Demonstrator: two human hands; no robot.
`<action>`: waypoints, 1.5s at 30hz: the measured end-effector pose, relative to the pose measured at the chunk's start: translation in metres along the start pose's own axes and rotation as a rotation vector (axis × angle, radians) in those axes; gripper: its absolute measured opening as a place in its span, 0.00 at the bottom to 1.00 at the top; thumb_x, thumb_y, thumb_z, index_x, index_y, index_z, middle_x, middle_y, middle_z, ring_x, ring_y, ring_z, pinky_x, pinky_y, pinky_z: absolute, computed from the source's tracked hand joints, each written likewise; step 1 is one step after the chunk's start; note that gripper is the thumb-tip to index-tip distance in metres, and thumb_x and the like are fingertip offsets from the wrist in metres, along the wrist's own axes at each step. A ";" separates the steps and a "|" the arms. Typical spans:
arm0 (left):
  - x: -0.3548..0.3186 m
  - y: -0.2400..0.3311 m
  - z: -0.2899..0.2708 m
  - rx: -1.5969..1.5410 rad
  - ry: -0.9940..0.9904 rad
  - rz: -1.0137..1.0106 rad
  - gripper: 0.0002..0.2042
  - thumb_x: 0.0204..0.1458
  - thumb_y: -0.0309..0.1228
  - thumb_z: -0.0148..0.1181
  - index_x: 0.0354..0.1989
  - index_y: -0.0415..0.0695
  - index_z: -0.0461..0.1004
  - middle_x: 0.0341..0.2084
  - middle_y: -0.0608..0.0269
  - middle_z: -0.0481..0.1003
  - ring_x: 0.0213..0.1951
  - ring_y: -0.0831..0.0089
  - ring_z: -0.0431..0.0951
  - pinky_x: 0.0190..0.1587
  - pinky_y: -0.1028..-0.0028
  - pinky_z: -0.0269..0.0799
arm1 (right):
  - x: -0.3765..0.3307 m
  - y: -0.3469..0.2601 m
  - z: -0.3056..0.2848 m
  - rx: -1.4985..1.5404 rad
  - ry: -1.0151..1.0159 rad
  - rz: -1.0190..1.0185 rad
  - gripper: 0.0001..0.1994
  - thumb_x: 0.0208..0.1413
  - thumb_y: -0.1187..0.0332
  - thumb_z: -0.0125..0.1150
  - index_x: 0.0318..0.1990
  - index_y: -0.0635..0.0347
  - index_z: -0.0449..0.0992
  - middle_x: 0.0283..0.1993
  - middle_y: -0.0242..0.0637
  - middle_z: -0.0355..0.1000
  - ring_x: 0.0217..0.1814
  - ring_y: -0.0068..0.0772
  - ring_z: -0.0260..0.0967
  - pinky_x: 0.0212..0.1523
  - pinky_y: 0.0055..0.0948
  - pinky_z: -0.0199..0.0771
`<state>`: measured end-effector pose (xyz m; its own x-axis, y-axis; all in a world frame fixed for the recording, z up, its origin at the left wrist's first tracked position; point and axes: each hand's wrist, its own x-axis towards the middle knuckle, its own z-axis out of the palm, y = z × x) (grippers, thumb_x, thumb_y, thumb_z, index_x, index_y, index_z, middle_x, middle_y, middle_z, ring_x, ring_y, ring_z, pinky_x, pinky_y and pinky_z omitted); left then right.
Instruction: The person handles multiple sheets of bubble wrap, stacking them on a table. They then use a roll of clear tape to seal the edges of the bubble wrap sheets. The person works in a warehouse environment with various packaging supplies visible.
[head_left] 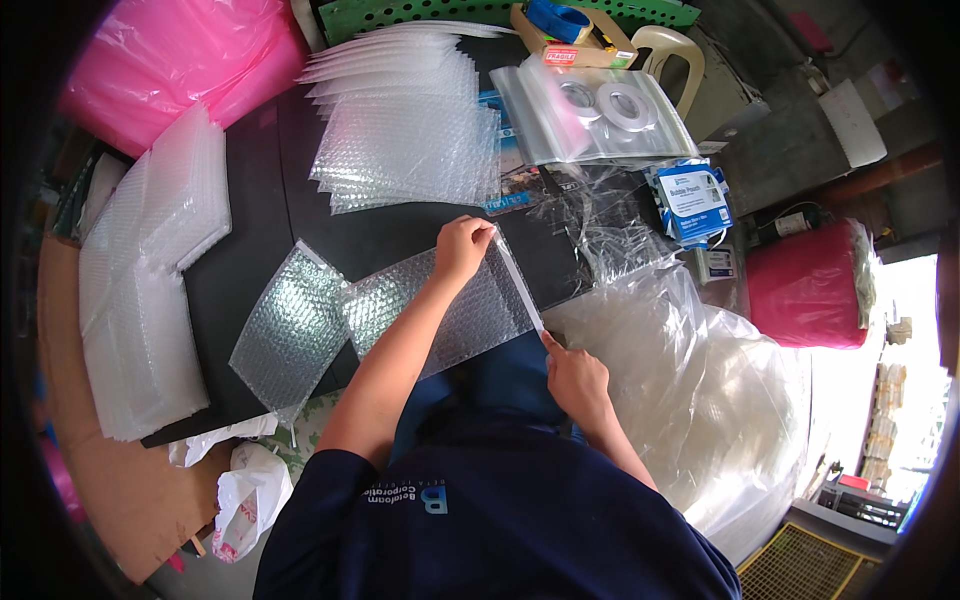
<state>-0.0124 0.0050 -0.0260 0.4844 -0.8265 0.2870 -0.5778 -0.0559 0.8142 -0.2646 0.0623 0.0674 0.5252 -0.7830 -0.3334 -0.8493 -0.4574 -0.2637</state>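
Note:
A clear bubble wrap pouch [455,315] lies across the near edge of the black table, a white strip [518,278] running along its right side. My left hand [463,250] pinches the far end of that edge, fingers closed at the corner. At the near end of the strip, my right hand [578,382] has its fingertips closed on the pouch's other corner. To the left lies a second bubble wrap pouch [290,325], its lower tip hanging past the table edge; it meets or slightly underlies the first one.
Stacks of bubble wrap sheets stand at the far side [400,140] and left [150,270]. Far right are tape rolls [627,106] on clear plastic sheets [535,125], a cardboard box [600,42] and blue-white packs [690,203]. A large clear plastic bag [700,390] bulges beside my right arm.

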 end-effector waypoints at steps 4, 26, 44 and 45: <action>0.000 -0.002 0.002 0.011 0.018 -0.024 0.04 0.46 0.28 0.63 0.27 0.41 0.78 0.20 0.60 0.74 0.22 0.67 0.76 0.26 0.71 0.70 | 0.007 0.002 0.003 -0.035 -0.037 -0.001 0.20 0.54 0.66 0.48 0.56 0.43 0.71 0.26 0.46 0.74 0.30 0.49 0.73 0.32 0.45 0.72; -0.002 0.001 0.005 0.080 0.033 0.009 0.03 0.45 0.28 0.62 0.25 0.43 0.77 0.22 0.60 0.74 0.25 0.62 0.76 0.29 0.66 0.72 | 0.022 0.004 0.016 -0.172 -0.037 -0.035 0.18 0.56 0.70 0.45 0.53 0.47 0.74 0.26 0.40 0.75 0.28 0.42 0.76 0.26 0.37 0.74; -0.089 0.032 0.019 0.464 -0.278 0.172 0.49 0.37 0.60 0.62 0.60 0.33 0.55 0.60 0.45 0.53 0.66 0.50 0.49 0.64 0.42 0.41 | 0.023 0.005 0.016 -0.142 -0.112 0.000 0.21 0.54 0.68 0.47 0.57 0.41 0.70 0.29 0.43 0.76 0.32 0.46 0.76 0.31 0.39 0.75; -0.089 0.026 0.021 0.527 -0.240 0.090 0.47 0.37 0.58 0.63 0.60 0.34 0.55 0.60 0.47 0.54 0.65 0.51 0.50 0.64 0.44 0.42 | 0.026 0.004 0.009 -0.122 -0.099 -0.015 0.20 0.55 0.66 0.48 0.56 0.40 0.70 0.30 0.43 0.76 0.33 0.46 0.76 0.32 0.39 0.76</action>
<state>-0.0844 0.0650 -0.0404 0.2910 -0.9413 0.1709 -0.8884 -0.1995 0.4135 -0.2533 0.0435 0.0499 0.5359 -0.7328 -0.4193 -0.8381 -0.5216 -0.1597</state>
